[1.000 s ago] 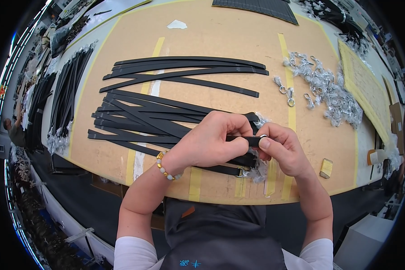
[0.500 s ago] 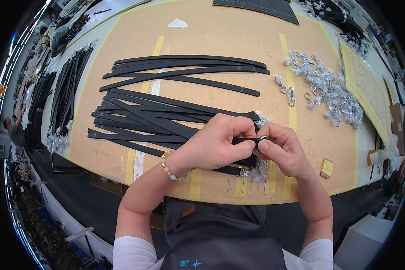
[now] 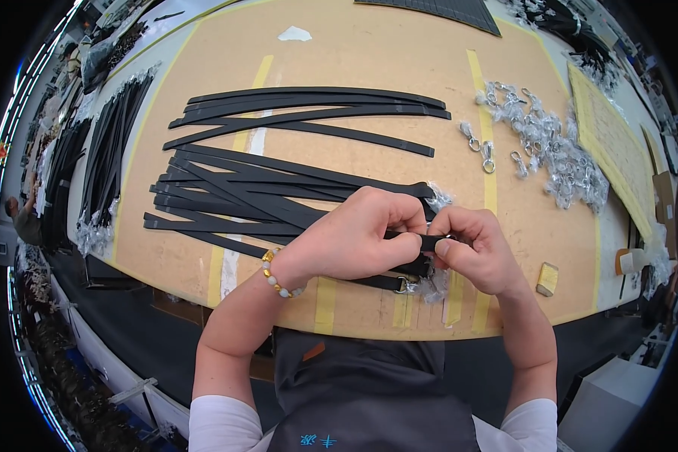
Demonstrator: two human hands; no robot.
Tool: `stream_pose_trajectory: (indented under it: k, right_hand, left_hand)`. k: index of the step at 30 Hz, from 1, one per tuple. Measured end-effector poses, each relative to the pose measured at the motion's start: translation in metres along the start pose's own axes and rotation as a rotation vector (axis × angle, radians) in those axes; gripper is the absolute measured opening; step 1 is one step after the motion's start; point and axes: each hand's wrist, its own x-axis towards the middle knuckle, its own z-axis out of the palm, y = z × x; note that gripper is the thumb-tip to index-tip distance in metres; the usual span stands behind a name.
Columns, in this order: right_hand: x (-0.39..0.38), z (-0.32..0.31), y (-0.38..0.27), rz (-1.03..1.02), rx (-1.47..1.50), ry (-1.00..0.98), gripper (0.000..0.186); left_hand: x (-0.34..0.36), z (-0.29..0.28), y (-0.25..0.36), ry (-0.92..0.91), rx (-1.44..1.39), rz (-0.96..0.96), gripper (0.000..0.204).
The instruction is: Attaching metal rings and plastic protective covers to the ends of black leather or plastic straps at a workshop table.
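My left hand (image 3: 369,232) pinches a black strap (image 3: 429,242) between thumb and curled fingers. My right hand (image 3: 476,250) grips the end of this strap, thumb pressed against the index finger. A bit of metal shows at the right fingertips, but its shape is mostly hidden. Beneath my left hand lies a pile of black straps (image 3: 237,188), their right ends fitted with metal hardware in clear plastic wrap (image 3: 434,289). Farther off, a smaller group of black straps (image 3: 309,113) lies on the tan table (image 3: 369,68).
Right of my hands lies a heap of plastic-wrapped metal snap hooks (image 3: 557,143), with a few loose ones beside it. A small yellowish block (image 3: 548,279) sits near the right front edge. Bundles of straps (image 3: 117,143) line the left side. A person (image 3: 27,220) is at far left.
A short stretch of strap now shows between my two hands. The metal ring seen at my right fingertips is mostly covered. Both hands stay in nearly the same place.
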Motion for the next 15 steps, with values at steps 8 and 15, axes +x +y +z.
stream_pose_trajectory:
  k: [8, 15]
  right_hand:
    - [0.0003, 0.0033, 0.0002, 0.036, -0.002, 0.02, 0.008]
    - [0.0013, 0.0038, 0.0071, -0.018, -0.093, 0.06, 0.007]
  left_hand:
    - [0.001, 0.0028, -0.0022, 0.009, 0.033, 0.003, 0.008]
    - [0.0024, 0.0054, -0.0031, 0.039, 0.062, 0.032, 0.008]
